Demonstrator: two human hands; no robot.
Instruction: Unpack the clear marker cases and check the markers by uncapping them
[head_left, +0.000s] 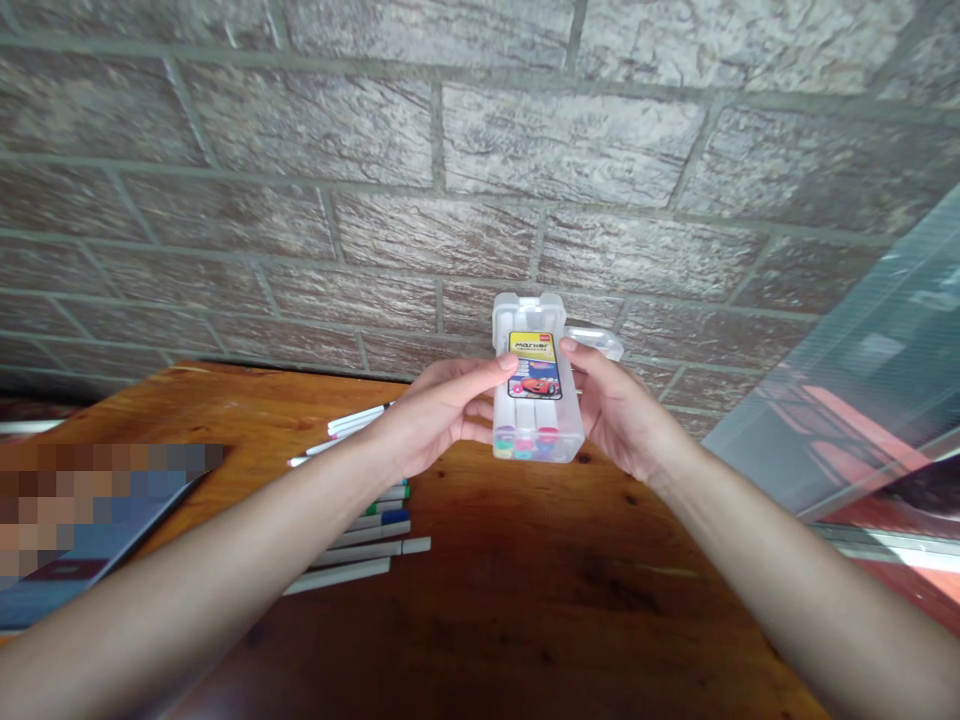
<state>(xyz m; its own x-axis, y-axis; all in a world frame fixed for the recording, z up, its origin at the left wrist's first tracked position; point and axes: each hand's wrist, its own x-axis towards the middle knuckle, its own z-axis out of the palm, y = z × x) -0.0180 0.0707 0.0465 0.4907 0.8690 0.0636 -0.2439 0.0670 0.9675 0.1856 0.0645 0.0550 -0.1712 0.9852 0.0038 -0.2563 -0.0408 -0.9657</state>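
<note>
Between my two hands is a clear plastic marker case (529, 415), held up above the table with its yellow and blue label facing me. Several white markers show inside it, their coloured ends toward the near side. My left hand (442, 410) grips the case from the left, thumb on the label's edge. From the right, my right hand (619, 410) holds it, thumb near the label's upper right corner. A clear handle sticks out behind the right thumb. Loose markers (375, 548) lie in a row on the table, partly hidden under my left forearm.
The wooden table (510, 600) ends against a grey brick wall (390, 130). On the left lies a flat, partly blurred blue item (112, 530). A translucent panel (847, 340) stands on the right beside the table.
</note>
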